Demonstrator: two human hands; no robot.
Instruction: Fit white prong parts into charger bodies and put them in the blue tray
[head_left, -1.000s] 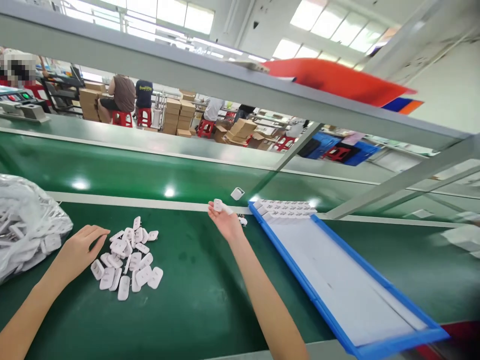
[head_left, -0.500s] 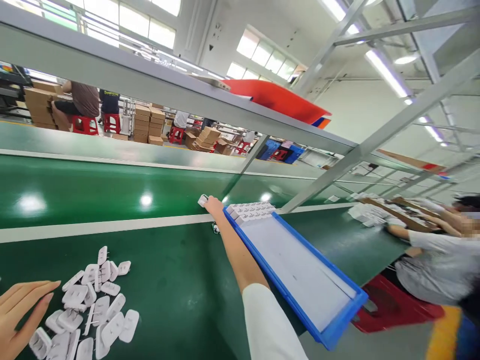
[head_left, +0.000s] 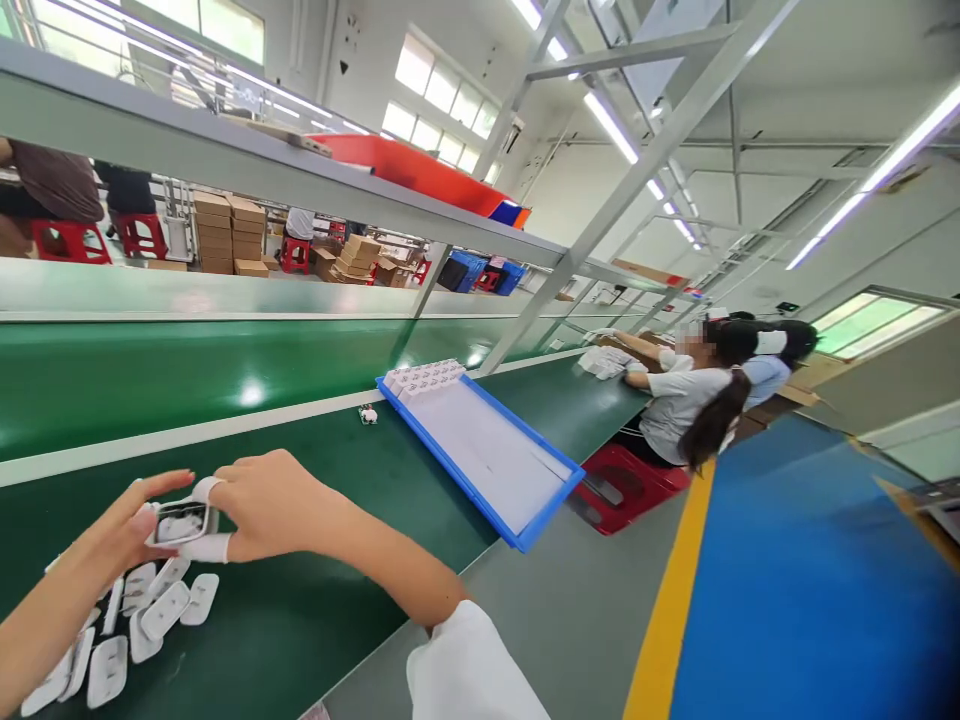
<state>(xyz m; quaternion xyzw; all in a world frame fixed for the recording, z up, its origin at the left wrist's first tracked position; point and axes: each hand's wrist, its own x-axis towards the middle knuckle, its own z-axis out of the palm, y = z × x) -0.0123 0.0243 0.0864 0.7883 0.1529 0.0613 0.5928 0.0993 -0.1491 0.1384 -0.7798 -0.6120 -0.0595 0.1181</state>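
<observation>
Between my two hands is a small white plastic plug housing, its open side facing me and parts showing inside. My left hand grips it from the left, thumb and fingers round its edge. From the right, my right hand pinches it with thumb and forefinger, both in white finger covers. Just below them lies a heap of white plug covers with metal pins, partly hidden by my left hand and forearm. A small circuit board with a white part rests on the green bench farther right.
A blue-rimmed tray stands at the bench's right, rows of small white boxes at its far end. Behind runs a green conveyor belt. Overhead, a shelf carries a red bin. A co-worker sits to the right.
My right hand has come back from the belt with the white housing and met my left hand over the plug covers. My left hand has closed on the housing. The view has swung right.
</observation>
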